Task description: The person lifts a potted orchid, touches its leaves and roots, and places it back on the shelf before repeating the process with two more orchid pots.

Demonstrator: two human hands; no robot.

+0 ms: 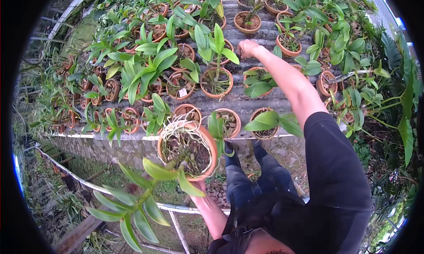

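Note:
My left hand (199, 186) supports a potted orchid from below and behind, its fingers hidden by the clay pot (211, 144). The pot is tilted toward me, with pale roots (181, 127) spilling over its far rim and a long leafy stem (140, 196) leaning out to the lower left. My right arm reaches over the bench, and my right hand (248, 49) has its fingers curled closed. Whatever it may hold is too small or hidden to make out. Close by are an upright orchid (218, 44) on its left and a clay pot (247, 29) beyond it.
Several potted orchids stand in rows on a corrugated grey bench (238, 95). Its pale front edge (110, 137) runs before my legs (260, 174). A white rail (176, 207) passes at lower left, and large-leafed plants (406, 117) crowd the right side.

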